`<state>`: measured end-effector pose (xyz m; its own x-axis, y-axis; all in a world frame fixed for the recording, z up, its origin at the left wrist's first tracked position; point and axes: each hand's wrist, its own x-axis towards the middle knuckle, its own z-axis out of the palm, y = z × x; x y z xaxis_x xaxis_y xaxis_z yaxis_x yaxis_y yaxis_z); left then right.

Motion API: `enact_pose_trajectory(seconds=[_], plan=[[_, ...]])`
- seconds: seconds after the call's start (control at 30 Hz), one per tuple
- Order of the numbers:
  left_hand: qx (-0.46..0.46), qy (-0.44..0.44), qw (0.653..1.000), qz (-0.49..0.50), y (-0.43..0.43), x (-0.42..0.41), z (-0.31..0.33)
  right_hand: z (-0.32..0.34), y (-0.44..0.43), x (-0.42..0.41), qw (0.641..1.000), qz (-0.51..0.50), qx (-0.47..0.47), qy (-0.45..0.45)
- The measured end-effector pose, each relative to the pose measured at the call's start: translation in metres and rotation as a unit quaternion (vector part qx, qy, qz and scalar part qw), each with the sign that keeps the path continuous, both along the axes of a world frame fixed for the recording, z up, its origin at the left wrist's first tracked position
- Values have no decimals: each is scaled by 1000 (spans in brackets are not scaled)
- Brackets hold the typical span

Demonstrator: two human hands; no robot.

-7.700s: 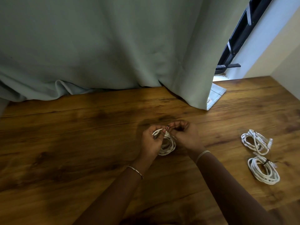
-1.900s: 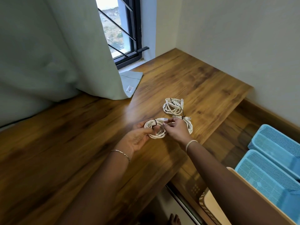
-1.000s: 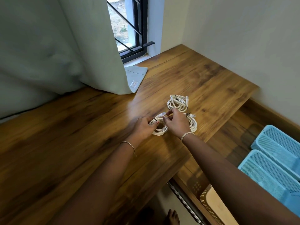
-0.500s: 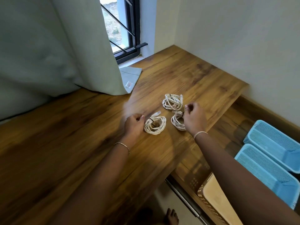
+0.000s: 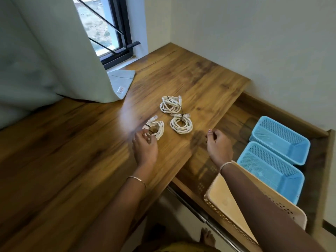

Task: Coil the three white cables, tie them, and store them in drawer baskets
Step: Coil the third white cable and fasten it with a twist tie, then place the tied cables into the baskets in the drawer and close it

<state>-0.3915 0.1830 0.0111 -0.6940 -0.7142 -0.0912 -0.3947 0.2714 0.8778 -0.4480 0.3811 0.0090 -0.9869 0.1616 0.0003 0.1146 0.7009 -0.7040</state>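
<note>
Three coiled white cables [image 5: 181, 124]: laid together on the brown wooden tabletop [image 5: 72, 142], each tied.
Left hand [image 5: 145, 149]: fingers relaxed, nearest coil [image 5: 156, 129] touched at its edge, not gripped.
Right hand [image 5: 219, 145]: loosely curled, nothing held.
Blue mesh plastic baskets [image 5: 280, 140]: set in the open wooden drawer [image 5: 236, 117].

Soft daylight from black-framed barred window [image 5: 112, 39], upper left. Pale glare streak across brown wooden desk [image 5: 190, 79], near centre. Faint shadow on desk beside right hand [image 5: 218, 148]. Mild blur throughout; wide-angle bowing at edges. Bottom dim.
</note>
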Motion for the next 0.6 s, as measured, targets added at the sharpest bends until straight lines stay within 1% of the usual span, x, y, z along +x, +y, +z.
enact_pose_trajectory(seconds=[0.1,0.17,0.23,0.33,0.37,0.5,0.6], plan=[[-4,29,999,19,24,4,-7,-6,26,-2,1000,14,-15,-9],[-3,42,997,61,40,3,-13,-5,44,-5,999,38,-19,-10],[3,39,993,113,55,3,-17,-5,63,-9,996,84,-27,-12],[15,93,980,177,76,11,-23,-3,87,-17,989,145,-31,-21],[5,93,976,195,85,16,-25,-5,95,-20,986,162,-31,-21],[-60,52,979,186,110,38,-35,-10,114,-22,975,217,-29,-24],[-89,31,986,137,121,49,-39,-17,118,-19,965,257,-28,-31]])
